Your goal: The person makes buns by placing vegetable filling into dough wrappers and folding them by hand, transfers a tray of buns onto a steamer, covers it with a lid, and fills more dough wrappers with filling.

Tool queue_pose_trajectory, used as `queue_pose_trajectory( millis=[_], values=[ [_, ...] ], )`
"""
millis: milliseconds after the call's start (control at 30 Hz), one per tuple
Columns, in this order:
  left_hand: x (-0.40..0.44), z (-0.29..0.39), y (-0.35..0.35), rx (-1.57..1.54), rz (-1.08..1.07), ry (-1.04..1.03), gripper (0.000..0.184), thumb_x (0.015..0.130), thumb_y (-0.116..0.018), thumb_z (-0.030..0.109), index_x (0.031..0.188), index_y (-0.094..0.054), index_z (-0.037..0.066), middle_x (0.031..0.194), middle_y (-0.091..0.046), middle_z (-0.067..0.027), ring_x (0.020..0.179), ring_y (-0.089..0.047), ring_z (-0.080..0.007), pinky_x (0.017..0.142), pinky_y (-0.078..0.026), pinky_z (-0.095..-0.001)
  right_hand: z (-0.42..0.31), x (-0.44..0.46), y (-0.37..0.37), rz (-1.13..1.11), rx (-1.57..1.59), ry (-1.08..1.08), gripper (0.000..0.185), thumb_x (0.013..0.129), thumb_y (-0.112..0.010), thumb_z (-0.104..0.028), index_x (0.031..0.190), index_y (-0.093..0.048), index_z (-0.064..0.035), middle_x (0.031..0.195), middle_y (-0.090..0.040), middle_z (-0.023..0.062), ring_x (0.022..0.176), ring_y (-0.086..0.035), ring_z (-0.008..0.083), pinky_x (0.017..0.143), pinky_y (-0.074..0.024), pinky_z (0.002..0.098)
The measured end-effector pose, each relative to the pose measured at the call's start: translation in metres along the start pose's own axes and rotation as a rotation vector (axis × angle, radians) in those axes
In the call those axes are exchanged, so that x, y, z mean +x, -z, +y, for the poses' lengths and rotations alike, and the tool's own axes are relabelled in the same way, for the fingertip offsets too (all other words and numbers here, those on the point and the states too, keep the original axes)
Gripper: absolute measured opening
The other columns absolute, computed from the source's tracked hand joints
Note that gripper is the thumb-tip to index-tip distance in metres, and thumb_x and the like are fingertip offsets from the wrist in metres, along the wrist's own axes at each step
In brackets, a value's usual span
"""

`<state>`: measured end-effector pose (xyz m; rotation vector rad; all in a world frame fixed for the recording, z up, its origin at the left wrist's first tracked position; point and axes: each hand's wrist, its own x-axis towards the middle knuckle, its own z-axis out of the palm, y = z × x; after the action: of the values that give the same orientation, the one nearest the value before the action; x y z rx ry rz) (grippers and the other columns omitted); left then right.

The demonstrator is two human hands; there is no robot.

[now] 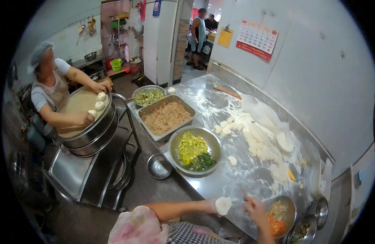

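Observation:
A flat round dough wrapper [223,206] rests on my left hand [210,206], over the near edge of the metal table [208,189]. My right hand [256,209] is closed beside it, and a thin brownish thing, blurred, sticks out from its fingers. Close to that hand stands a metal bowl [292,219] with shredded orange and pale filling. Further left, a larger steel bowl [215,143] holds yellow egg-like bits and chopped greens. One small dough piece [232,161] lies between that bowl and the floury dough pieces [258,140].
A tray of minced filling [165,118] and a bowl of chopped greens [149,96] stand at the far left table edge. A rolling pin [227,92] lies near the wall. At left, a co-worker [53,85] handles buns [99,105] on a steamer [87,134].

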<state>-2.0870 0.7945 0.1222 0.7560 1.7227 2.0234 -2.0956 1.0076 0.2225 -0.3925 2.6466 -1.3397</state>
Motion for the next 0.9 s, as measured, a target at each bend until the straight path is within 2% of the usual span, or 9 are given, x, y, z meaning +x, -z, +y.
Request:
queue_pose_trajectory(
  millis=[133, 233, 333, 433, 533, 633, 733, 833, 900],
  values=[
    [-0.021, -0.037, 0.02, -0.071, 0.004, -0.221, 0.041, 0.072, -0.071, 0.011, 0.108, -0.051, 0.006, 0.092, -0.055, -0.0027, 0.084, -0.053, -0.0137, 0.069, -0.047, -0.0292, -0.022, 0.039, -0.068, -0.291, -0.141, 0.138, 0.027, 0.08, -0.062, -0.016, 0.101, -0.061, 0.0007, 0.076, -0.057, 0.0036, 0.07, -0.053, 0.0117, 0.06, -0.0434, 0.0264],
    [-0.04, -0.04, 0.032, -0.28, -0.012, 0.028, 0.039, 0.071, -0.072, 0.01, 0.104, -0.051, 0.007, 0.087, -0.055, -0.0017, 0.078, -0.055, -0.0128, 0.063, -0.047, -0.0289, -0.037, 0.044, -0.096, -0.332, -0.058, 0.085, 0.026, 0.079, -0.063, -0.018, 0.097, -0.062, 0.0001, 0.075, -0.057, 0.0047, 0.071, -0.053, 0.0124, 0.061, -0.043, 0.027],
    [-0.059, -0.031, 0.038, -0.319, 0.037, -0.057, 0.039, 0.07, -0.072, 0.009, 0.102, -0.051, 0.008, 0.083, -0.054, -0.0008, 0.072, -0.055, -0.0121, 0.058, -0.047, -0.0278, -0.052, 0.046, -0.108, -0.353, -0.144, 0.132, 0.028, 0.08, -0.061, -0.024, 0.096, -0.062, -0.0016, 0.083, -0.058, 0.0135, 0.077, -0.056, 0.0251, 0.072, -0.0438, 0.0337],
    [-0.073, -0.014, 0.048, -0.255, 0.049, 0.019, 0.041, 0.07, -0.072, 0.007, 0.104, -0.05, 0.008, 0.083, -0.053, 0.0003, 0.076, -0.054, -0.0115, 0.063, -0.047, -0.0281, -0.064, 0.049, -0.117, -0.373, -0.136, 0.022, 0.025, 0.08, -0.062, -0.022, 0.094, -0.062, -0.0015, 0.081, -0.058, 0.0131, 0.076, -0.056, 0.0243, 0.071, -0.0436, 0.0328],
    [-0.077, -0.003, 0.055, -0.128, 0.016, -0.003, 0.043, 0.069, -0.073, 0.008, 0.105, -0.049, 0.008, 0.088, -0.052, 0.0013, 0.082, -0.05, -0.01, 0.071, -0.044, -0.026, -0.063, 0.053, -0.125, -0.321, -0.163, 0.078, 0.021, 0.079, -0.065, -0.019, 0.087, -0.062, -0.0006, 0.071, -0.056, 0.0047, 0.068, -0.051, 0.0125, 0.063, -0.0425, 0.0274],
    [-0.083, -0.002, 0.067, -0.242, -0.133, -0.012, 0.052, 0.073, -0.072, 0.014, 0.117, -0.046, 0.005, 0.108, -0.052, 0.0001, 0.102, -0.047, -0.011, 0.09, -0.038, -0.0278, -0.061, 0.056, -0.127, -0.312, -0.109, 0.02, 0.02, 0.079, -0.065, -0.018, 0.088, -0.062, -0.0004, 0.07, -0.055, 0.0045, 0.066, -0.051, 0.0124, 0.061, -0.0427, 0.0273],
    [-0.087, 0.011, 0.072, -0.338, -0.062, 0.134, 0.039, 0.076, -0.069, 0.017, 0.108, -0.048, 0.007, 0.092, -0.048, 0.0032, 0.085, -0.046, -0.0084, 0.078, -0.039, -0.0224, -0.06, 0.058, -0.129, -0.353, -0.067, 0.009, 0.019, 0.078, -0.066, -0.017, 0.086, -0.063, -0.0002, 0.07, -0.056, 0.0054, 0.065, -0.053, 0.0131, 0.06, -0.0431, 0.0274],
    [-0.088, 0.012, 0.074, -0.377, -0.06, 0.123, 0.036, 0.082, -0.063, 0.021, 0.111, -0.048, 0.007, 0.091, -0.048, 0.0029, 0.084, -0.046, -0.0082, 0.076, -0.04, -0.023, -0.055, 0.064, -0.131, -0.405, -0.151, 0.098, 0.017, 0.078, -0.066, -0.016, 0.083, -0.063, -0.0006, 0.072, -0.058, 0.0069, 0.067, -0.054, 0.0146, 0.061, -0.0437, 0.0282],
    [-0.087, 0.004, 0.075, -0.395, -0.084, 0.218, 0.042, 0.084, -0.062, 0.022, 0.119, -0.045, 0.005, 0.102, -0.05, 0.0008, 0.095, -0.046, -0.009, 0.085, -0.038, -0.0257, -0.054, 0.063, -0.133, -0.407, -0.162, 0.107, 0.017, 0.078, -0.066, -0.017, 0.08, -0.063, -0.001, 0.072, -0.058, 0.0086, 0.067, -0.055, 0.0164, 0.061, -0.0435, 0.029]
  ],
)
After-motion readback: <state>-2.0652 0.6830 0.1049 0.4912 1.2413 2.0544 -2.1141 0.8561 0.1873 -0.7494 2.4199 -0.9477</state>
